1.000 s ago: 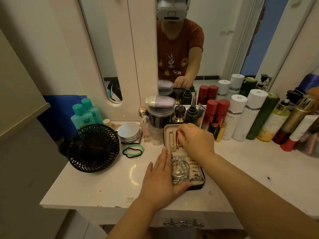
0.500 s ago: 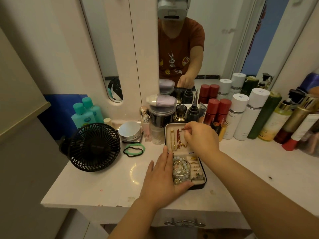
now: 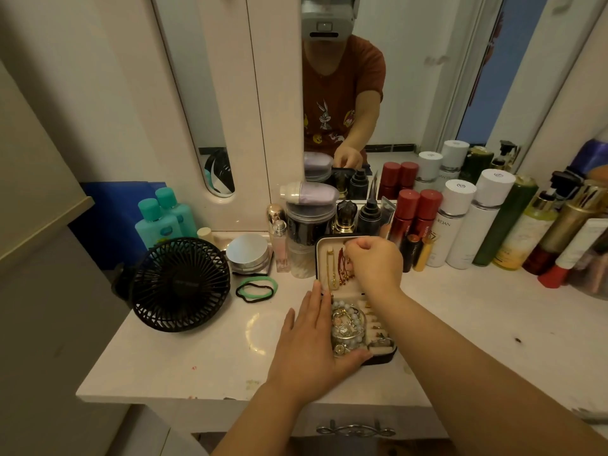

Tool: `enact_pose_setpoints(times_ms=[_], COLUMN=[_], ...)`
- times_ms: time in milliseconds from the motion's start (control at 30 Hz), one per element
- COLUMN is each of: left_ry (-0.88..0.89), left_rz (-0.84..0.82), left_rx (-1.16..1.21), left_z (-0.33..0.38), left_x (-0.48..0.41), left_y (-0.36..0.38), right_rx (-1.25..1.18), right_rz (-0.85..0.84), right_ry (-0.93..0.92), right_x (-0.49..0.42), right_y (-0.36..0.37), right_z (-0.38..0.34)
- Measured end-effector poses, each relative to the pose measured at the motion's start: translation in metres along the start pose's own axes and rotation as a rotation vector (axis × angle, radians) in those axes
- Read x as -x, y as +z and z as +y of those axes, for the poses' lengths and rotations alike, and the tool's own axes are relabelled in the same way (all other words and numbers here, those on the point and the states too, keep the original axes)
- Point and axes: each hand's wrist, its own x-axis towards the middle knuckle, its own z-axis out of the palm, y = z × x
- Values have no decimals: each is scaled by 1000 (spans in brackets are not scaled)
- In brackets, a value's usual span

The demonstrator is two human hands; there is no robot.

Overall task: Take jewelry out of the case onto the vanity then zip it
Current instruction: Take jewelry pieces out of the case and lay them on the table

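The jewelry case (image 3: pixel 383 356) is small, dark outside and pale inside. It lies open on the white worktop (image 3: pixel 197 363). In its lid hang a gold chain (image 3: pixel 330 268) and a red necklace (image 3: pixel 342 266). The curled fingers (image 3: pixel 358 247) of the right hand (image 3: pixel 375 266) pinch the red one at its top. A heap of bead bracelets (image 3: pixel 348 327) sits just right of the flat fingers (image 3: pixel 316 307) of the left hand (image 3: pixel 309 350). Small rings (image 3: pixel 376 329) sit in slots beside the heap.

One case (image 3: pixel 383 357), two hair ties (image 3: pixel 256 288), two teal bottles (image 3: pixel 154 222).

Open case (image 3: pixel 383 355) on vanity (image 3: pixel 197 357), fan (image 3: pixel 180 284) to its left.
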Motion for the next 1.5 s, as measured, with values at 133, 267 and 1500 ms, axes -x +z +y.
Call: enact_pose_setpoints(times_ms=[133,267,1500], left_ry=[8,7,-1], left_rz=[8,6,43], left_rx=[1,-1,15], left_z=[-1,-2,-1], left_x=[0,0,-1], left_y=[0,1,4], right_rx=[17,77,285], right_rz=[-73,-150,-334], right_ry=[-70,-92,212], right_x=[5,6,-15], right_y=[10,4,-77], right_z=[-3,-1,98])
